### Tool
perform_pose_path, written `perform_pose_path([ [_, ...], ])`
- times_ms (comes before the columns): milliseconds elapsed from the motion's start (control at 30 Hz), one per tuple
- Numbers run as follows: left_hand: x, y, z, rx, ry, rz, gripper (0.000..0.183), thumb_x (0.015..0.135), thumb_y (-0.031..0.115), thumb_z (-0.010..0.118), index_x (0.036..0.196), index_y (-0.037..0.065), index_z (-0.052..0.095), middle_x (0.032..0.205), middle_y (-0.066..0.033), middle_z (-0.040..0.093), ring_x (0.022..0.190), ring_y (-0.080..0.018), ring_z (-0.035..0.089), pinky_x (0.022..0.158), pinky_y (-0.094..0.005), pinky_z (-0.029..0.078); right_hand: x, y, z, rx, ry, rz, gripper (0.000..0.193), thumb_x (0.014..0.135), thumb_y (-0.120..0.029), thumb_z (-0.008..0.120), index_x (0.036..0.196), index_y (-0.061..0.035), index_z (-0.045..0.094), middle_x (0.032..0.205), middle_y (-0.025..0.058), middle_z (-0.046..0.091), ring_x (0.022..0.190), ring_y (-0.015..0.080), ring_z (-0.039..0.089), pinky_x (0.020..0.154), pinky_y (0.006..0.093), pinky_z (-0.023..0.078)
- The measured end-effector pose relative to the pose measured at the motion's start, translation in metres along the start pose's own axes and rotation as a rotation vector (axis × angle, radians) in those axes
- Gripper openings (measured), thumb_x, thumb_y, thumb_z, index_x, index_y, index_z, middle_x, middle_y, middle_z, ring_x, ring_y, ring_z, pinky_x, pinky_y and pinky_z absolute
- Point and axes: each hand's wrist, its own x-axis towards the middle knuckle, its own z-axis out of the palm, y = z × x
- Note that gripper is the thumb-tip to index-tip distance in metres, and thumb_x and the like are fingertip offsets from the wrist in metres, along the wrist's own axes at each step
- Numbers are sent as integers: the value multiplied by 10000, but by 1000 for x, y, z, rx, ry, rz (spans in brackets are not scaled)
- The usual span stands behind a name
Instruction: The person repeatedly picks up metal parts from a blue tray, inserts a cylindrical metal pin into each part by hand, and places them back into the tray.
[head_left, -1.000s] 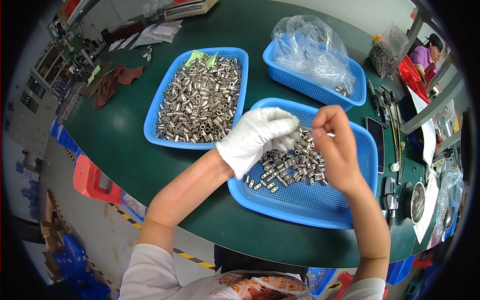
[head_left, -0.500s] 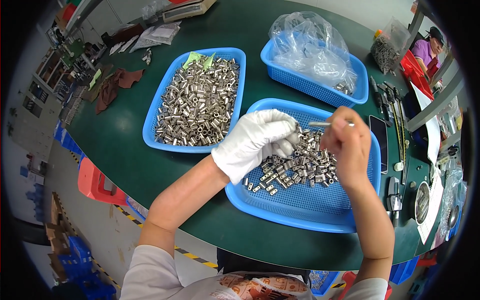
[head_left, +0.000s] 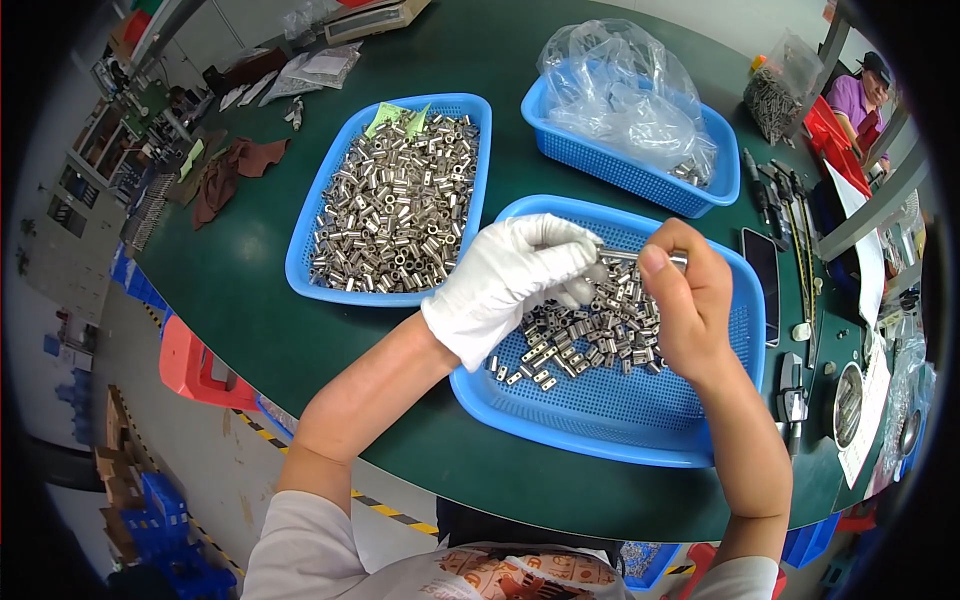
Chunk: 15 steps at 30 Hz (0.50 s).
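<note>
My left hand (head_left: 520,278), in a white glove, is closed in a pinch over the middle blue tray (head_left: 590,425). A small metal part, mostly hidden, seems to sit at its fingertips. Bare, my right hand (head_left: 690,295) grips a thin metal rod (head_left: 622,254) between thumb and bent forefinger. The rod points left, and its tip meets the gloved fingertips; whether it enters the part cannot be seen. Below both hands lies a heap of short shiny metal pieces with holes (head_left: 575,345) in the tray.
Left of it, another blue tray (head_left: 300,262) is full of metal sleeves with a green slip. A blue basket (head_left: 625,178) behind holds clear plastic bags. A phone (head_left: 760,275), calipers (head_left: 792,400) and a metal bowl (head_left: 848,405) lie right. A person (head_left: 862,100) sits far right.
My right hand has moved slightly down and turned, bringing the rod's tip left against the gloved fingertips; before, a gap showed between them. My left hand has barely moved.
</note>
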Motion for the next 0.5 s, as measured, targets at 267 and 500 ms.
perform_pose_path([
  [267, 2, -2, -3, 36, 15, 41, 161, 782, 121, 558, 886, -1, 548, 774, -101, 586, 653, -131, 550, 624, -242, 458, 0, 1, 0, -134, -14, -69, 153, 796, -136, 506, 694, -31, 462, 477, 34, 428, 416, 120, 399, 408, 245, 311],
  [500, 1, -1, -2, 113, 35, 37, 170, 776, 114, 564, 890, -10, 546, 764, -97, 585, 651, -129, 550, 625, -238, 458, -2, -3, 0, -388, -24, -155, 117, 744, -123, 548, 692, -45, 477, 480, 67, 472, 426, 211, 480, 412, 298, 350],
])
